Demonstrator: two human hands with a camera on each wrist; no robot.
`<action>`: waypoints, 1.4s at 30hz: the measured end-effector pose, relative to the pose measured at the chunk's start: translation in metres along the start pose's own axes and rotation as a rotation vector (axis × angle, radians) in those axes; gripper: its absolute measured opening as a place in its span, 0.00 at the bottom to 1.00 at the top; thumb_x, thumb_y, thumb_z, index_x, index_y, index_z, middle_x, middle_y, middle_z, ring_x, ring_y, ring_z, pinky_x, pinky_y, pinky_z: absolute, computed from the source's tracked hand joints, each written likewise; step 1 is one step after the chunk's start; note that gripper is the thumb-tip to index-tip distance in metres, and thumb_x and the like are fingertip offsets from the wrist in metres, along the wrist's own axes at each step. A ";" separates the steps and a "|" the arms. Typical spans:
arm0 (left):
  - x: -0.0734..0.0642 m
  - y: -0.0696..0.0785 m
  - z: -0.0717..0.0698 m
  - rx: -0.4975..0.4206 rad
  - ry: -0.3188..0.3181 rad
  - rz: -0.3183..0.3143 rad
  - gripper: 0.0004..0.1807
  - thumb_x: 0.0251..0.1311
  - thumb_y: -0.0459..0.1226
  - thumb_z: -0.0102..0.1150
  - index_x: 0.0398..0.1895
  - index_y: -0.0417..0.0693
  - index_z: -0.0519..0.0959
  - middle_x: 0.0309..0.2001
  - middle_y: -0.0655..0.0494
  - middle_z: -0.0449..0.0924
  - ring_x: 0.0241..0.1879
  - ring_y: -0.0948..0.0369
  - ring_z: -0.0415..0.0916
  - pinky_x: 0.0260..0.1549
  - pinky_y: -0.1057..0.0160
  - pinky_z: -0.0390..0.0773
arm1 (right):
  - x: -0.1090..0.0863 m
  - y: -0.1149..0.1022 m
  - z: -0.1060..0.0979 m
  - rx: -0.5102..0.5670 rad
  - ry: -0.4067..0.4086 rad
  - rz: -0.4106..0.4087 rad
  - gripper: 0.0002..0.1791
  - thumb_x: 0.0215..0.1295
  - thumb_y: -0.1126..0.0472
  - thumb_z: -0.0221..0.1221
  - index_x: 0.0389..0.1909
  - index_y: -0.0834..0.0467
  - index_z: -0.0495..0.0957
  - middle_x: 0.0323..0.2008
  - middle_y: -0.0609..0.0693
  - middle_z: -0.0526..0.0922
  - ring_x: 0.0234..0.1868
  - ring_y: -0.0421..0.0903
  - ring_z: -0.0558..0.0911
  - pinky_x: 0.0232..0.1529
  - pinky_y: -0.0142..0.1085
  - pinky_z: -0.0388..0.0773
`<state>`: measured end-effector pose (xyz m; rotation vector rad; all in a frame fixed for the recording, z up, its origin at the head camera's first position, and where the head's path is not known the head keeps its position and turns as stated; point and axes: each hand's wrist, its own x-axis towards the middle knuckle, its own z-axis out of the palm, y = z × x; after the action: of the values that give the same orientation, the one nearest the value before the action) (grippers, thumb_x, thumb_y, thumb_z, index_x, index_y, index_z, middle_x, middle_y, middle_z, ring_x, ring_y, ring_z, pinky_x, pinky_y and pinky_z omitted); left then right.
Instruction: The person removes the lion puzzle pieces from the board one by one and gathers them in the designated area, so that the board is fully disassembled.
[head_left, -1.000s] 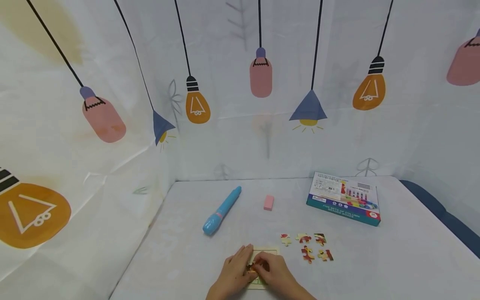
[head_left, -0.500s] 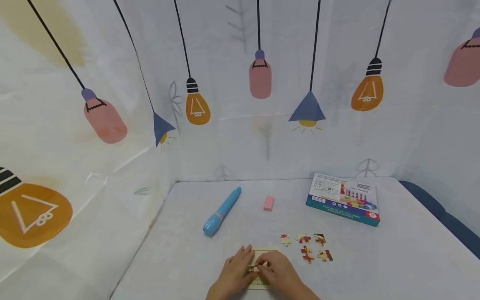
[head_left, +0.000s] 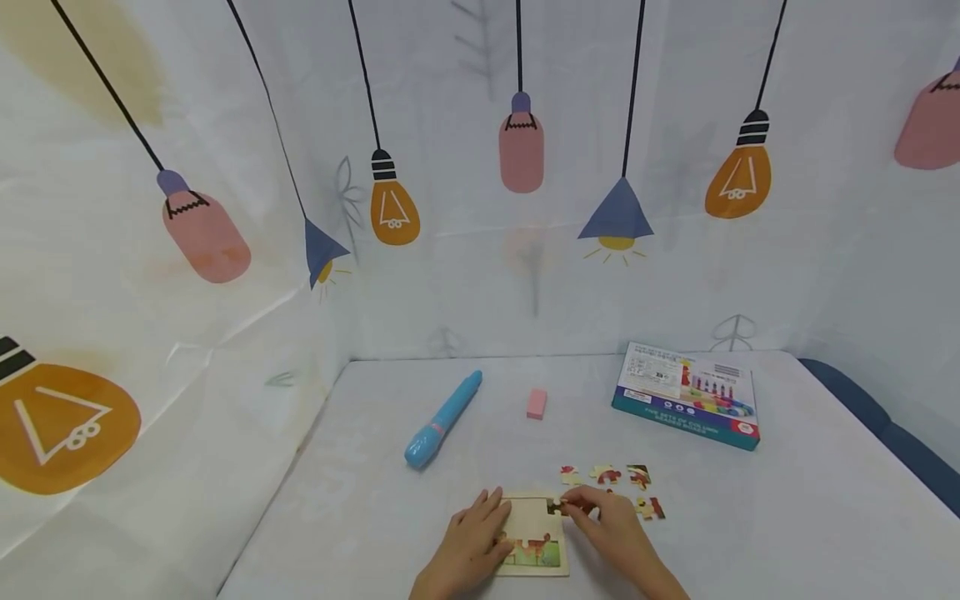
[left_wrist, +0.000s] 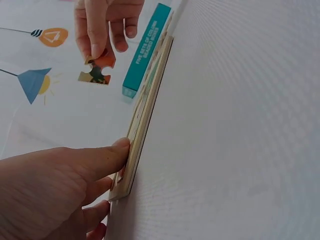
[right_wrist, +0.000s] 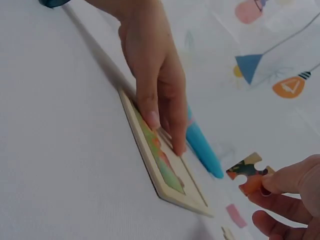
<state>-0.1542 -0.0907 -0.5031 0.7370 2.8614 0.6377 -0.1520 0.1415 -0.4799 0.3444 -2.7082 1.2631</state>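
Note:
A shallow wooden puzzle tray lies in front of me, with joined picture pieces along its near side. My left hand rests over the tray's left side, fingers extended. In the right wrist view its thumb touches the joined pieces. Between thumb and fingers, my right hand pinches a jigsaw piece over the tray's upper right corner. Raised above the tray, this jigsaw piece shows dark green, orange and tan printing in the right wrist view.
Several loose jigsaw pieces lie right of the tray, one mostly hidden by the right hand. Farther back are a blue pen-like stick, a pink block and a teal-edged box. A lamp-print cloth hangs behind the white table.
My right hand has moved right and away from the left hand, carrying the jigsaw piece from the tray's middle to its upper right corner. The left hand stays put.

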 end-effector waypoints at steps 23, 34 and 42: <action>-0.003 0.000 0.001 0.011 0.030 0.030 0.29 0.63 0.47 0.51 0.64 0.46 0.64 0.67 0.47 0.58 0.66 0.49 0.54 0.53 0.47 0.60 | 0.005 0.036 0.002 -0.141 0.178 0.154 0.04 0.52 0.62 0.66 0.29 0.57 0.81 0.21 0.42 0.74 0.24 0.40 0.67 0.23 0.29 0.65; -0.003 0.002 -0.001 -0.004 0.028 0.030 0.29 0.63 0.47 0.50 0.64 0.45 0.64 0.67 0.47 0.58 0.66 0.48 0.53 0.53 0.46 0.59 | 0.006 0.048 0.016 -0.331 0.310 0.000 0.06 0.47 0.60 0.69 0.21 0.53 0.81 0.16 0.38 0.71 0.22 0.38 0.65 0.24 0.33 0.62; -0.002 0.001 0.001 -0.007 0.018 0.014 0.29 0.62 0.48 0.51 0.65 0.46 0.64 0.67 0.48 0.57 0.66 0.49 0.52 0.54 0.46 0.59 | 0.005 0.045 0.019 -0.416 0.379 -0.049 0.08 0.44 0.59 0.71 0.18 0.53 0.79 0.15 0.38 0.73 0.24 0.40 0.68 0.29 0.39 0.62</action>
<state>-0.1515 -0.0904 -0.5032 0.7550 2.8718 0.6592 -0.1696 0.1545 -0.5243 0.1067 -2.5217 0.6415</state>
